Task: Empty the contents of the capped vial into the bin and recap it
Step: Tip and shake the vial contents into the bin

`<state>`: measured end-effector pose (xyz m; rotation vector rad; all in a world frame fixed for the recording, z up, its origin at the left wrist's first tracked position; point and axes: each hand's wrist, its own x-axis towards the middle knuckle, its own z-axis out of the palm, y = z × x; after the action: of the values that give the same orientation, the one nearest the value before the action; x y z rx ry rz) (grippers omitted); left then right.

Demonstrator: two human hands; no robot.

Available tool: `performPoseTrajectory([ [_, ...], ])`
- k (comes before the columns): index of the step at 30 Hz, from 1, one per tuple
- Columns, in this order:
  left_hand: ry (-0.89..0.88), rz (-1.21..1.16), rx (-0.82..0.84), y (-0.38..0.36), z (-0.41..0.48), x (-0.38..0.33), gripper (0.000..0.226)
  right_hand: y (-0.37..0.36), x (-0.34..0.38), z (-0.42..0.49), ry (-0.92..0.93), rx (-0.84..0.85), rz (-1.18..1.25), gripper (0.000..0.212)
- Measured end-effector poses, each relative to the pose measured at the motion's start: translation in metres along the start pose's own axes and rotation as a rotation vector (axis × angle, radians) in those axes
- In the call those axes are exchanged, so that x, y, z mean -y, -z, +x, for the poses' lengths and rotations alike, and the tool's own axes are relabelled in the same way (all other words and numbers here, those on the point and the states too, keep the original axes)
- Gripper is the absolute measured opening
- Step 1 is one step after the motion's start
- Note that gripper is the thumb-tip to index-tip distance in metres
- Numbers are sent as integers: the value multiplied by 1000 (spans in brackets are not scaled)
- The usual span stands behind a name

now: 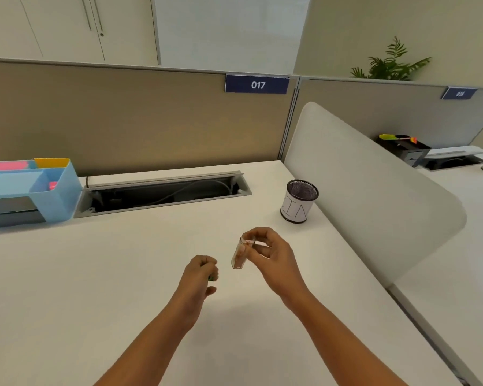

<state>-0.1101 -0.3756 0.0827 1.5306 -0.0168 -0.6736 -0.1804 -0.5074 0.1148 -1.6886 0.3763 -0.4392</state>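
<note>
Now the cap [212, 277] is off, pinched in the left hand [200, 274]; the right hand [271, 253] grips the vial [239, 256], contents inside, above the table [95, 274]. Emptying into the bin [299, 201] near the table's far right corner and recapping remain.

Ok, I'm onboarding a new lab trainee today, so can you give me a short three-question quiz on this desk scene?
1. True or false: the vial is uncapped, with brownish contents inside.
2. Which hand holds the vial? A) left hand B) right hand C) both
3. Fill in: the mesh bin stands on the desk beside the white ____.

Key:
1. True: its top is open and it sits roughly upright.
2. B: the left hand is closed around something small and green, probably the cap.
3. Divider.
</note>
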Motion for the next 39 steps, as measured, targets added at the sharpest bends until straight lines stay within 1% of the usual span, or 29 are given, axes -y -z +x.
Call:
performPoseTrajectory([
  [2, -53, 108, 40, -26, 17, -10, 15, 24, -4, 20, 23, -40, -40, 16],
  [3, -85, 166, 56, -40, 28, -17, 18, 36, -6, 32, 38, -67, -60, 17],
  [5, -164, 313, 74, -66, 48, -29, 32, 58, -10, 53, 64, -109, -81, 19],
  [7, -280, 470, 77, -90, 68, -41, 45, 77, -13, 72, 68, -127, -78, 21],
  [10, -444, 658, 74, -123, 97, -57, 53, 100, -19, 102, 65, -148, -56, 24],
  [12, -532, 713, 61, -142, 115, -69, 50, 112, -23, 122, 61, -158, -15, 27],
  [14, -595, 757, 23, -157, 132, -79, 43, 122, -27, 140, 61, -168, 67, 28],
  [17, -615, 836, -52, -171, 153, -92, 34, 132, -34, 160, 77, -176, 130, 26],
  [19, -621, 904, -66, -179, 166, -98, 31, 139, -40, 172, 91, -188, 125, 22],
  [21, -637, 1009, -74, -185, 177, -103, 29, 146, -45, 183, 88, -200, 60, 16],
  [24, -672, 1172, -73, -192, 191, -108, 27, 157, -49, 198, 53, -213, -114, 10],
  [26, -711, 1309, -59, -196, 195, -112, 26, 164, -51, 205, 45, -230, -186, 11],
  [29, -846, 1538, -49, -201, 199, -118, 22, 171, -53, 211, 67, -235, -328, 18],
  [30, -890, 1601, -48, -202, 199, -119, 21, 172, -53, 212, 72, -206, -375, 24],
  [33, -964, 1761, -33, -206, 201, -123, 19, 171, -53, 214, 76, -48, -527, 44],
  [34, -977, 1796, -29, -208, 202, -125, 19, 170, -53, 215, 81, -13, -575, 45],
  [36, -996, 1843, -21, -211, 202, -130, 19, 167, -51, 216, 103, 15, -646, 41],
  [39, -1003, 1868, 13, -214, 203, -135, 20, 165, -49, 218, 111, 3, -658, 33],
])
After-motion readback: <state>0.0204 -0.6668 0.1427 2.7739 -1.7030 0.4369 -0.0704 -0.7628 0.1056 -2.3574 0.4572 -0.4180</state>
